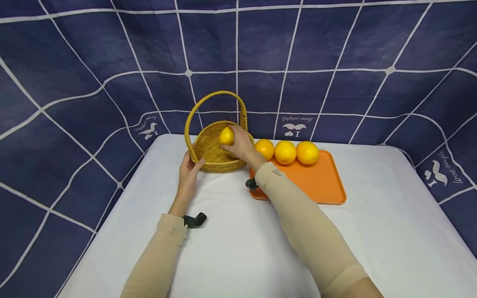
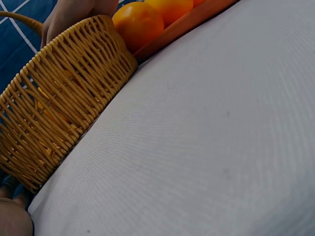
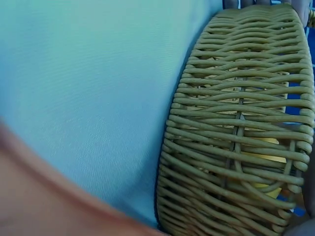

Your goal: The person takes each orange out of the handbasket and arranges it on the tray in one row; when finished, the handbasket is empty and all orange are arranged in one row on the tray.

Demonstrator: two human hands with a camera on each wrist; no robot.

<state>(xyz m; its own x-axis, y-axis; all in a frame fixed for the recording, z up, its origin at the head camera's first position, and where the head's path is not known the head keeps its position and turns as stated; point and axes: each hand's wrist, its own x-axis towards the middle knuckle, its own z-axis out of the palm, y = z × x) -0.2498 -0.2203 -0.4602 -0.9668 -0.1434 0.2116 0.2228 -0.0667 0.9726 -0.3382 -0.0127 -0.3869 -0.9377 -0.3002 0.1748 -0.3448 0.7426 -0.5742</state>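
head view: right hand (image 1: 240,145) curls round a lemon (image 1: 226,135), held just over the basket (image 1: 218,165), whose bowl lies right below the grip; left hand (image 1: 189,171) clasps the near rim. three oranges (image 1: 285,152) sit on a tray (image 1: 320,182) beside.

left wrist view: basket wall (image 2: 59,113) close, an orange (image 2: 138,24) beyond; lemon unseen.

right wrist view: only weave (image 3: 236,123), with yellow showing through the gaps.

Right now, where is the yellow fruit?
In the head view, the right hand holds the yellow fruit over the wicker basket, left of the orange tray.

White-clothed table (image 1: 372,231), wicker basket (image 1: 216,161) at back, orange tray (image 1: 320,182) just beside it
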